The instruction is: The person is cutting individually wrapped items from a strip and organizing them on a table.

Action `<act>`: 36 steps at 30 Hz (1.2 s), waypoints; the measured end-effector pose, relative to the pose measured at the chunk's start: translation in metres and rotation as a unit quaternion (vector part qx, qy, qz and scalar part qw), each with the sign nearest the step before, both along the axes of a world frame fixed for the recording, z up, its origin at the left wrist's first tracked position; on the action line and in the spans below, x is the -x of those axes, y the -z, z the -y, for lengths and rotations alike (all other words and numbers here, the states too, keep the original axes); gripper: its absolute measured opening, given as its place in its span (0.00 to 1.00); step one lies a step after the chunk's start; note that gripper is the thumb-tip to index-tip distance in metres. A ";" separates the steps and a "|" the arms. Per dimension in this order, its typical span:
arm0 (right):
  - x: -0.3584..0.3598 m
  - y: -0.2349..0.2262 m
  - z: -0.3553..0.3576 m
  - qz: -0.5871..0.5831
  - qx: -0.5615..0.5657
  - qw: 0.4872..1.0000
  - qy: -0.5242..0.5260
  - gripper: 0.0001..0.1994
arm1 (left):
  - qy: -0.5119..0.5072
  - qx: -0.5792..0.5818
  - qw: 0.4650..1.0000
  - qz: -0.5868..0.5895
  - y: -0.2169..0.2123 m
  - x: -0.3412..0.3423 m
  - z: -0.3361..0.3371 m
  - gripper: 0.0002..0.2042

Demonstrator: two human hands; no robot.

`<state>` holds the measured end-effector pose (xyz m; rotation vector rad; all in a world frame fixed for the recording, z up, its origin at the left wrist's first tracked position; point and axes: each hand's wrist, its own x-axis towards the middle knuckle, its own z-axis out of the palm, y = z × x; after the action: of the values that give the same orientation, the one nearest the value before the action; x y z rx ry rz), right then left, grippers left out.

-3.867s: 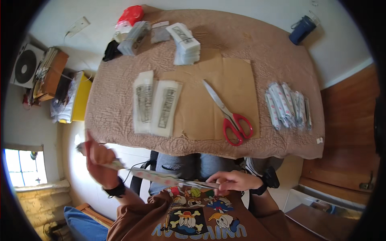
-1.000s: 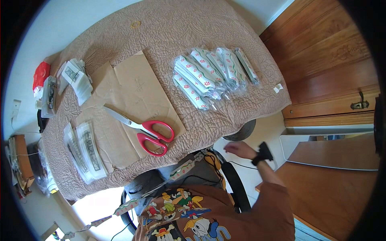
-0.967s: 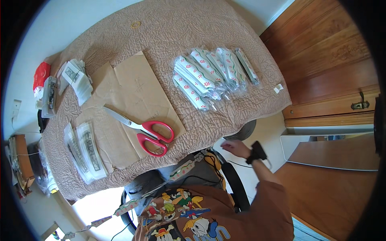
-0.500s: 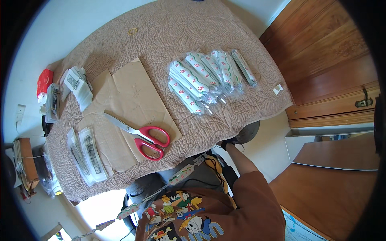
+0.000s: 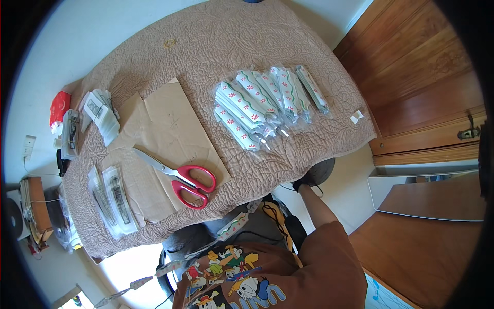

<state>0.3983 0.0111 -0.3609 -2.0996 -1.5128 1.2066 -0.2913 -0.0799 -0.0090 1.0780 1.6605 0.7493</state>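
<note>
My right forearm (image 5: 318,205) reaches down beside the bed's near edge with a black band at the wrist. Of my right hand (image 5: 298,184) little shows, and its fingers are hidden at the quilt's edge, next to my dark grey knee. My left hand is out of view. Across my lap runs a long strip of floral-printed packets (image 5: 234,229), trailing off to the lower left. On the quilt, red-handled scissors (image 5: 177,172) lie with blades slightly apart on a flat cardboard sheet (image 5: 177,121). Neither hand touches them.
Clear-wrapped bundles of floral packets (image 5: 247,100) lie right of the cardboard on the brown quilt (image 5: 221,41). White packets (image 5: 119,201) and a packet stack (image 5: 102,116) are at left, near a red package (image 5: 60,105). A wooden door (image 5: 417,77) stands right.
My right forearm and hand have shifted slightly to the right. The strip on my lap has moved a little, its lower left end now hanging differently. The scissors and bundles stay put on the quilt.
</note>
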 end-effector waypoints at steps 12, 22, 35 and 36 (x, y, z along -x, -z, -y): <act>0.013 -0.098 0.016 -0.603 -0.066 0.717 0.343 0.09 | 0.110 0.128 0.985 -0.039 -0.019 -0.106 -0.014 0.10; 0.006 -0.169 0.040 -0.758 -0.071 0.616 0.201 0.10 | 0.331 -0.124 0.919 -0.175 0.037 -0.311 -0.050 0.21; 0.021 -0.294 0.042 -0.644 -0.016 0.759 -0.093 0.11 | 0.317 -0.140 0.938 0.029 0.060 -0.311 -0.034 0.12; 0.030 -0.301 0.038 -0.608 0.029 0.776 -0.164 0.09 | 0.280 -0.142 0.948 0.050 0.051 -0.312 -0.038 0.11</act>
<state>0.3682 -0.0269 -0.0595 -0.5963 -1.1131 2.0975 0.0210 -0.0420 -0.0603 1.5959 1.0910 0.6577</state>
